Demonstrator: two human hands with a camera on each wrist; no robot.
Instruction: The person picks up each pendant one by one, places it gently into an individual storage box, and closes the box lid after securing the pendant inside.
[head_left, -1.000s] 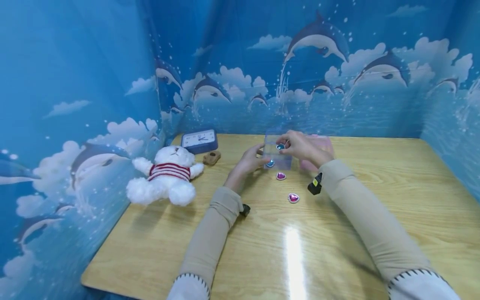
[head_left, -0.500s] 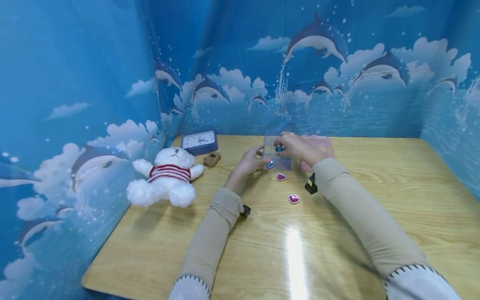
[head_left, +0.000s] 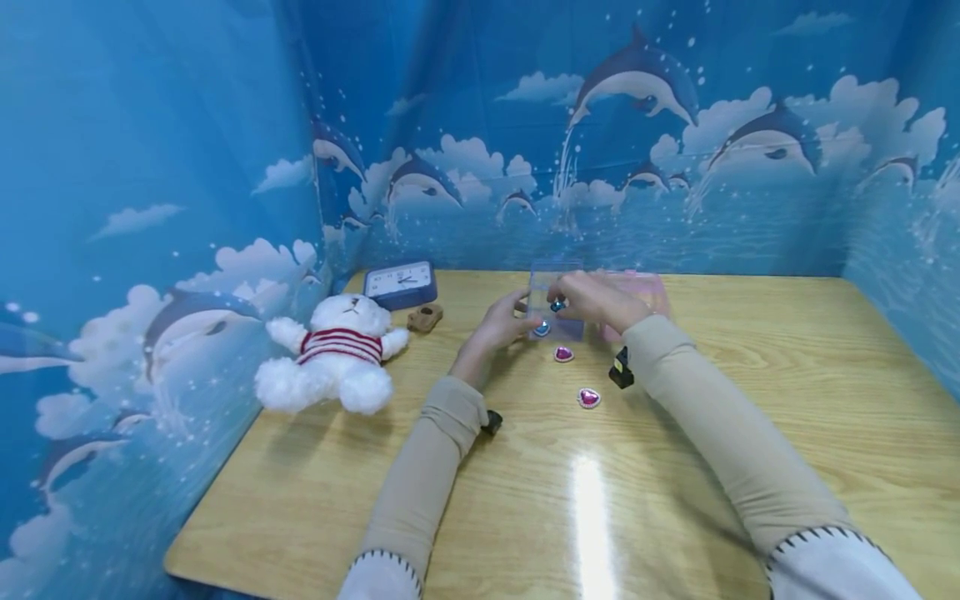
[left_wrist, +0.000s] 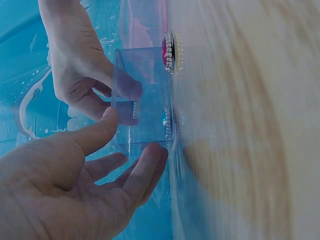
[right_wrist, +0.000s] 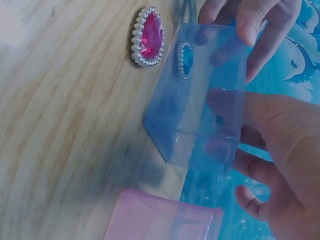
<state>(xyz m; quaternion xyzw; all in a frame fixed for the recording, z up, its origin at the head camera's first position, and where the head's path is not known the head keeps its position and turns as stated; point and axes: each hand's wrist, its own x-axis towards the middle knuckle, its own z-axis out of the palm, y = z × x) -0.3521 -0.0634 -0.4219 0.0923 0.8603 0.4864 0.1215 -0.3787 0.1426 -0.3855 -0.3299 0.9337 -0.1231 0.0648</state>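
Observation:
A clear bluish plastic box [head_left: 567, 332] stands on the table. My left hand [head_left: 501, 323] holds its left side, thumb at the rim and fingers against the outer wall. My right hand [head_left: 596, 300] reaches inside from above and pinches a blue jewel [head_left: 557, 306] with a beaded silver edge. In the left wrist view this pinched jewel [left_wrist: 135, 109] is above the box floor. Another blue jewel [right_wrist: 185, 60] lies in the box near my left fingers. Two pink jewels, one nearer the box [head_left: 563, 354] and one closer to me [head_left: 588, 397], lie on the wood.
A pink translucent container [head_left: 647, 292] stands right of the box, partly behind my right hand. To the left are a white teddy bear [head_left: 347, 354] in a striped sweater, a blue clock [head_left: 401, 286] and a small brown object [head_left: 425, 317]. A dolphin-print curtain [head_left: 480, 125] borders the table.
My right hand has moved slightly left and lowered the pinched blue jewel into the box. My left hand and the pink jewels have stayed in place.

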